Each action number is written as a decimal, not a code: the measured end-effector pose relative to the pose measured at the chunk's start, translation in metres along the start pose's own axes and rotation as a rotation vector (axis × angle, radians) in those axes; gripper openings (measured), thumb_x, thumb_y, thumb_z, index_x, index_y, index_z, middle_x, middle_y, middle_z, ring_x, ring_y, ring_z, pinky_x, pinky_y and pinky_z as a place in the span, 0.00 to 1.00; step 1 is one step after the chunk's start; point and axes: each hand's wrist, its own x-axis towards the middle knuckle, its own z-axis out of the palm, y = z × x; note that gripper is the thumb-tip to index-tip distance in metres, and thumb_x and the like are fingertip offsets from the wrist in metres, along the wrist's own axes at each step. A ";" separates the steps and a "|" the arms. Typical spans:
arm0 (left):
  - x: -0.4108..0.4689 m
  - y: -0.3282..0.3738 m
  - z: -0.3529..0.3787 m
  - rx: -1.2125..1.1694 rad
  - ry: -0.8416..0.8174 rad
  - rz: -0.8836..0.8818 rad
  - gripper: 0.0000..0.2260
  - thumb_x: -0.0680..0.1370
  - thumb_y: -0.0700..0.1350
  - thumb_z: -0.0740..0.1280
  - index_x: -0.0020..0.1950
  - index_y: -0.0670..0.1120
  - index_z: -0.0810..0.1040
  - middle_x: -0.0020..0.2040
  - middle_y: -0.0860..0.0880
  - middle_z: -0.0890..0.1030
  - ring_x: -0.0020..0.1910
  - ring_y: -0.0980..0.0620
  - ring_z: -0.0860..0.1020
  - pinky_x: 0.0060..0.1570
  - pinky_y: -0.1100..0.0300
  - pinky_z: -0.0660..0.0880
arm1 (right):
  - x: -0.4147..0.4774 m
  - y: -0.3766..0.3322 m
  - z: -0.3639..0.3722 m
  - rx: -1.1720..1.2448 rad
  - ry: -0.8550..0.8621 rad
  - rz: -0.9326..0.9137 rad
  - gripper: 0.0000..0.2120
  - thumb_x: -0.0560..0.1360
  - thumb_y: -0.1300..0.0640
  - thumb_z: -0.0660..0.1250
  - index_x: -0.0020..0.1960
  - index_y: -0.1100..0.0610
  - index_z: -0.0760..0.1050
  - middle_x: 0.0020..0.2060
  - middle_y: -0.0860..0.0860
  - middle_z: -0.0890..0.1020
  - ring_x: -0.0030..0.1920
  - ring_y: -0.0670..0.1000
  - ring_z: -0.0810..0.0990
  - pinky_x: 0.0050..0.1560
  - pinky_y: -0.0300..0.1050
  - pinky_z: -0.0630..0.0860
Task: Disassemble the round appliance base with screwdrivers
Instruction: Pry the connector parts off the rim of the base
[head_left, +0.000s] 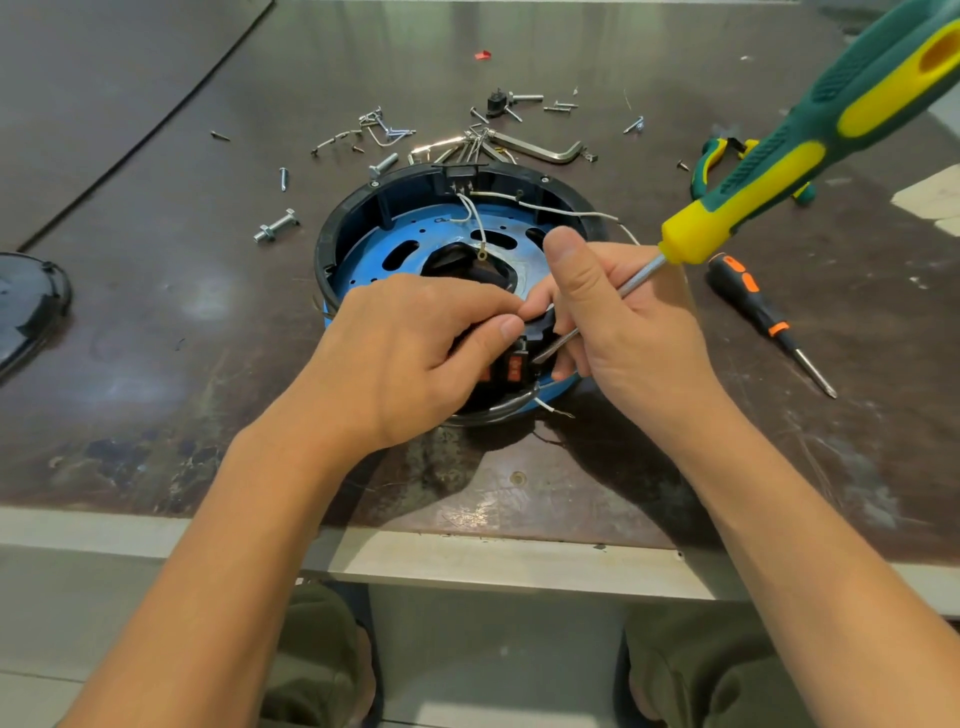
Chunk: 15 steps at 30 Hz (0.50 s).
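The round appliance base (363, 218), a black ring around a blue slotted plate, lies open-side up in the middle of the table, white wires trailing across it. At its near edge my left hand (410, 353) pinches a black switch block with orange tabs (514, 364). My right hand (618, 317) grips the metal shaft of a large green-and-yellow screwdriver (810, 140), whose handle points up to the right. The screwdriver's tip rests against the switch block, between my two hands.
Loose screws and bolts (278, 226) and an L-shaped hex key (545, 150) lie behind the base. A black-and-orange screwdriver (763, 312) lies to the right, green-handled pliers (711, 161) beyond it. A black cover (26, 306) sits at the left edge. The table's front edge is near my knees.
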 end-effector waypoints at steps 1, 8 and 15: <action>0.000 0.000 0.000 -0.003 -0.001 0.001 0.16 0.82 0.55 0.56 0.60 0.56 0.81 0.42 0.56 0.83 0.41 0.56 0.79 0.38 0.49 0.75 | -0.001 0.001 0.001 -0.023 0.009 -0.009 0.19 0.84 0.53 0.62 0.36 0.55 0.80 0.26 0.52 0.78 0.22 0.44 0.76 0.24 0.34 0.71; -0.002 -0.001 -0.004 -0.074 -0.009 0.031 0.16 0.80 0.53 0.60 0.62 0.52 0.81 0.48 0.55 0.85 0.46 0.55 0.82 0.44 0.48 0.78 | -0.006 0.005 0.003 -0.079 0.032 -0.039 0.17 0.83 0.53 0.63 0.41 0.61 0.81 0.25 0.43 0.76 0.26 0.45 0.79 0.26 0.39 0.77; -0.002 0.001 -0.003 -0.042 -0.018 0.018 0.16 0.81 0.52 0.59 0.63 0.52 0.81 0.50 0.54 0.85 0.49 0.53 0.82 0.45 0.47 0.78 | -0.006 0.008 0.004 -0.025 0.001 -0.061 0.16 0.82 0.51 0.63 0.41 0.58 0.80 0.25 0.48 0.75 0.26 0.46 0.78 0.26 0.46 0.76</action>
